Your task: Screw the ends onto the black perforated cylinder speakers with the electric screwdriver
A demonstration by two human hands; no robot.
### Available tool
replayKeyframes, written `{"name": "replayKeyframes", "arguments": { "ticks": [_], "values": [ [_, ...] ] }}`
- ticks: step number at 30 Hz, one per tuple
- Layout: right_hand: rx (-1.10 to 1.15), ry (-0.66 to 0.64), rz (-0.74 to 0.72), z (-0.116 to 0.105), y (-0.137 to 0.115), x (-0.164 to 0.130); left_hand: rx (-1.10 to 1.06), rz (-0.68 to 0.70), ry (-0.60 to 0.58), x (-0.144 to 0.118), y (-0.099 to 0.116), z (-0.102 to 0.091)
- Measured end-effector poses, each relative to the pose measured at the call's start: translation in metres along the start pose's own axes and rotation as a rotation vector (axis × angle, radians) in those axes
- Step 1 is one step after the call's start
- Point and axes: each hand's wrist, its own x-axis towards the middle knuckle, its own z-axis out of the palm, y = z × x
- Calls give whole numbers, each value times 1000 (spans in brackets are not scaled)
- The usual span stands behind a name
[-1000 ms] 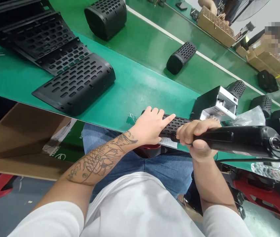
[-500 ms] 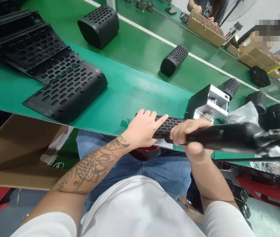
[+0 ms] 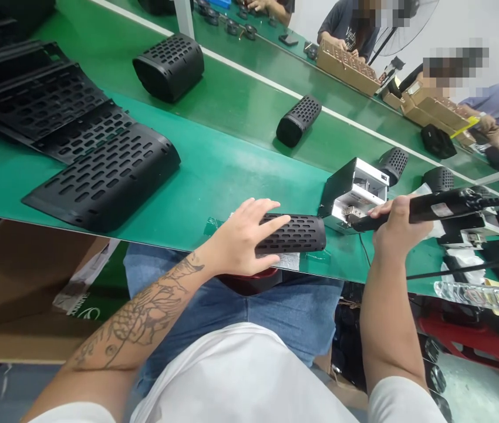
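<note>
My left hand (image 3: 247, 238) has its fingers spread over the left end of a black slotted speaker cover (image 3: 302, 232), which lies at the near table edge. Whether the palm presses on the cover is hidden. In my right hand (image 3: 399, 226) is a black electric screwdriver (image 3: 443, 205), held almost level with its cable running off to the right. Its tip end is at the front of a small black-and-silver screw feeder (image 3: 337, 194); the exact contact is too small to make out. Green tape (image 3: 212, 226) sticks to the table beside my left hand.
Stacked slotted black covers (image 3: 104, 176) lie at the left. A green conveyor belt (image 3: 232, 106) beyond carries black speaker housings (image 3: 170, 67). A cardboard box (image 3: 24, 282) stands below the table edge. People work across the line, near cardboard trays (image 3: 346, 67).
My right hand has carried the screwdriver from the cover to the screw feeder on the right. My left hand stays at the cover, its fingers more spread. The view has shifted slightly.
</note>
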Motion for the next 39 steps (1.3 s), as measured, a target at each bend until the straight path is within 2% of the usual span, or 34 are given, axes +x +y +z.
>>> {"name": "replayKeyframes", "arguments": {
  "ticks": [4, 7, 12, 14, 16, 19, 21, 23, 25, 29, 31, 33, 39],
  "values": [
    [85, 34, -35, 9, -32, -12, -223, -102, 102, -32, -37, 19],
    [71, 76, -115, 12, -30, -6, -324, -175, 120, -47, -52, 37],
    [6, 130, -103, 7, 9, 5, -388, -221, 132, -52, -50, 51],
    [14, 128, -101, 3, 13, 3, -402, -210, 135, -51, -48, 51],
    [9, 113, -69, 1, 2, -1, -407, -206, 138, -49, -48, 50],
    [46, 89, -5, 1, -33, -11, -406, -190, 152, -48, -47, 50],
    [152, 10, -9, 6, -62, -22, -405, -170, 165, -47, -46, 49],
    [298, -163, -23, 20, -87, -39, -406, -166, 167, -47, -45, 48],
    [422, -370, -11, 44, -106, -60, -410, -185, 154, -47, -44, 48],
    [539, -623, -10, 104, -118, -99, -422, -222, 159, -46, -43, 51],
    [583, -686, -17, 127, -115, -108, -434, -217, 173, -46, -43, 53],
    [583, -710, 0, 141, -110, -112, -448, -207, 178, -45, -42, 53],
    [518, -735, 94, 146, -102, -117, -467, -232, 169, -41, -35, 51]
  ]
}}
